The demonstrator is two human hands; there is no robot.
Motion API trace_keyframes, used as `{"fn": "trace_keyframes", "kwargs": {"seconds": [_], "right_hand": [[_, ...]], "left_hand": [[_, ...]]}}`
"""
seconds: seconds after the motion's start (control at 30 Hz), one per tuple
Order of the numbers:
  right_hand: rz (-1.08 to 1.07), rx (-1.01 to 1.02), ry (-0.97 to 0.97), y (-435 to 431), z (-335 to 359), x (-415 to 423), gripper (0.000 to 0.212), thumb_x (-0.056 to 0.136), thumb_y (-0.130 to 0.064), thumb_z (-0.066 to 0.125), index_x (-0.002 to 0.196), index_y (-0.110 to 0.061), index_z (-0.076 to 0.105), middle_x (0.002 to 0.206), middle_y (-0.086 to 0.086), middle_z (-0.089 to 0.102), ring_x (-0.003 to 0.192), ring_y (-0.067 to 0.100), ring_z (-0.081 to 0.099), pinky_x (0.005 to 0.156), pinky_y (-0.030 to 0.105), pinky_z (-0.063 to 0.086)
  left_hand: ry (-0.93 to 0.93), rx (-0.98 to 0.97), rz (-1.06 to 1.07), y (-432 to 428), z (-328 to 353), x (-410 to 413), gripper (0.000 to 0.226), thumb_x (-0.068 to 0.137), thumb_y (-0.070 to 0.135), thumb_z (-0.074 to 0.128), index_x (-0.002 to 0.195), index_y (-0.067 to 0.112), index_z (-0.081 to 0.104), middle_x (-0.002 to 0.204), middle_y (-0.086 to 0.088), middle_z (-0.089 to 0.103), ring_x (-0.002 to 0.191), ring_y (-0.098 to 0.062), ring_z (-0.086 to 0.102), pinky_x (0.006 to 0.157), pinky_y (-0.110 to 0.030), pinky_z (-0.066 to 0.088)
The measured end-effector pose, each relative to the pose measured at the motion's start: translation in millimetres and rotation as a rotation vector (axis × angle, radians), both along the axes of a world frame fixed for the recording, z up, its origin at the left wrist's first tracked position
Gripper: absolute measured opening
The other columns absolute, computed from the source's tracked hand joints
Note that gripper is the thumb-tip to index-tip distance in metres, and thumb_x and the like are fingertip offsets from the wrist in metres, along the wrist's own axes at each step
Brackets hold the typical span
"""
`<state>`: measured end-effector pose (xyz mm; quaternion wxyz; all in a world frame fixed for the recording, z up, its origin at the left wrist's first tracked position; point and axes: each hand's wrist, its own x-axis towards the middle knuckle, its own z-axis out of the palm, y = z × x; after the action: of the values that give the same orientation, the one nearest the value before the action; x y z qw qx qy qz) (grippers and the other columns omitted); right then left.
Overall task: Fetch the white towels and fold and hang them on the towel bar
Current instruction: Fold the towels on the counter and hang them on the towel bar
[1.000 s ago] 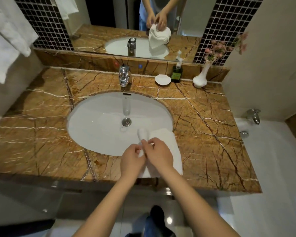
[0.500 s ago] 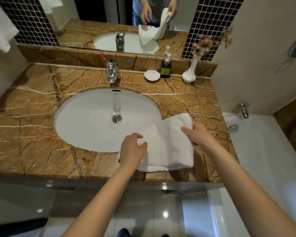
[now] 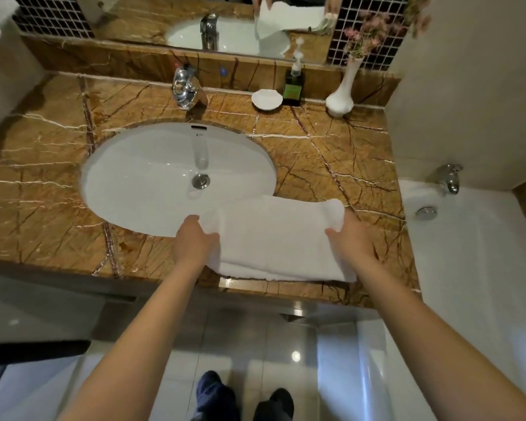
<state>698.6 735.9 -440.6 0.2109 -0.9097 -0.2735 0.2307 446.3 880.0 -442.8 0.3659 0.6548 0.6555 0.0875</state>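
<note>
bare countertop (image 3: 43, 183) left of the sink (image 3: 152, 177); bottle (image 3: 292, 86), vase (image 3: 340, 95) crowd the back.

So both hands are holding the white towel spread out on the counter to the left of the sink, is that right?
Not quite. In the head view the white towel lies to the right of the sink, along the counter's front edge, its left end overlapping the basin rim. The rest holds: the left hand and the right hand each hold one end.
</note>
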Motion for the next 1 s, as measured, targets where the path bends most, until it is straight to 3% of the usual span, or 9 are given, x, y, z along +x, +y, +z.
{"fn": "trace_keyframes", "kwargs": {"seconds": [0.17, 0.23, 0.37, 0.47, 0.57, 0.63, 0.8, 0.9, 1.0], "right_hand": [[0.104, 0.026, -0.391, 18.1, 20.2, -29.8, 0.048, 0.088, -0.031, 0.062, 0.131, -0.016, 0.047, 0.134, 0.008, 0.045, 0.125, 0.027, 0.040, 0.099, 0.043, 0.037], [0.177, 0.159, -0.160, 27.6, 32.9, -44.1, 0.037, 0.091, -0.044, 0.054, 0.118, -0.019, 0.060, 0.121, 0.003, 0.059, 0.112, 0.023, 0.053, 0.090, 0.038, 0.045], [0.082, 0.233, 0.694, 40.8, 72.7, -66.6, 0.048, 0.089, -0.059, 0.050, 0.101, -0.015, 0.067, 0.089, 0.006, 0.067, 0.079, 0.022, 0.064, 0.064, 0.028, 0.048], [-0.020, 0.278, 0.787, 38.9, 79.8, -59.7, 0.027, 0.086, -0.038, 0.065, 0.099, -0.013, 0.067, 0.084, 0.004, 0.069, 0.074, 0.018, 0.065, 0.066, 0.029, 0.050], [-0.070, 0.267, 0.695, 28.0, 76.0, -32.9, 0.005, 0.087, -0.011, 0.061, 0.089, -0.007, 0.064, 0.073, 0.006, 0.061, 0.065, 0.021, 0.056, 0.058, 0.026, 0.046], [-0.052, 0.229, 0.644, 17.0, 74.5, -18.1, 0.012, 0.087, -0.002, 0.056, 0.097, -0.004, 0.063, 0.081, 0.010, 0.062, 0.067, 0.022, 0.057, 0.053, 0.024, 0.045], [-0.081, 0.162, 0.675, -3.0, 65.1, -2.8, 0.036, 0.079, -0.004, 0.066, 0.114, -0.004, 0.060, 0.108, 0.013, 0.067, 0.096, 0.030, 0.066, 0.087, 0.049, 0.055], [-0.062, 0.129, 0.657, -6.5, 59.2, -3.8, 0.044, 0.075, -0.004, 0.072, 0.118, -0.005, 0.059, 0.110, 0.010, 0.065, 0.098, 0.027, 0.063, 0.077, 0.041, 0.057], [-0.068, 0.110, 0.659, -6.9, 58.6, -13.2, 0.048, 0.079, -0.003, 0.071, 0.124, -0.006, 0.054, 0.116, 0.009, 0.060, 0.100, 0.025, 0.057, 0.060, 0.026, 0.046]], "left_hand": [[-0.113, 0.033, 0.054, -10.2, 16.9, 12.2, 0.035, 0.082, 0.020, 0.063, 0.114, 0.004, 0.061, 0.112, -0.008, 0.063, 0.099, -0.024, 0.058, 0.071, -0.030, 0.041], [-0.237, 0.106, 0.028, -24.5, 31.6, 25.3, 0.031, 0.080, 0.016, 0.066, 0.110, 0.006, 0.063, 0.105, -0.003, 0.063, 0.096, -0.020, 0.057, 0.073, -0.028, 0.039], [-0.440, 0.181, -0.150, -65.4, 59.1, 65.4, 0.033, 0.078, 0.015, 0.071, 0.110, 0.010, 0.065, 0.099, 0.003, 0.063, 0.092, -0.012, 0.058, 0.077, -0.023, 0.042], [-0.557, 0.067, -0.241, -88.1, 66.6, 87.1, 0.030, 0.078, 0.013, 0.070, 0.108, 0.012, 0.065, 0.098, -0.002, 0.068, 0.093, -0.016, 0.063, 0.079, -0.028, 0.052], [-0.710, -0.027, -0.176, -94.8, 62.2, 84.9, 0.015, 0.083, 0.012, 0.069, 0.098, 0.016, 0.069, 0.091, 0.000, 0.070, 0.090, -0.013, 0.066, 0.080, -0.026, 0.054], [-0.580, 0.052, -0.113, -87.8, 46.2, 71.2, 0.011, 0.086, 0.016, 0.065, 0.097, 0.017, 0.069, 0.093, 0.005, 0.069, 0.091, -0.010, 0.064, 0.079, -0.023, 0.050], [0.138, 0.113, -0.022, -52.4, -3.7, 26.9, 0.056, 0.084, 0.043, 0.061, 0.127, 0.010, 0.050, 0.125, -0.014, 0.051, 0.119, -0.031, 0.045, 0.090, -0.040, 0.043], [0.236, 0.122, -0.031, -50.4, -4.6, 26.9, 0.068, 0.074, 0.056, 0.067, 0.121, 0.010, 0.049, 0.119, -0.014, 0.048, 0.116, -0.032, 0.043, 0.081, -0.041, 0.046], [0.258, 0.194, -0.140, -55.9, -6.6, 36.8, 0.041, 0.075, 0.043, 0.068, 0.097, 0.010, 0.057, 0.102, -0.010, 0.056, 0.099, -0.028, 0.053, 0.064, -0.033, 0.045]]}}
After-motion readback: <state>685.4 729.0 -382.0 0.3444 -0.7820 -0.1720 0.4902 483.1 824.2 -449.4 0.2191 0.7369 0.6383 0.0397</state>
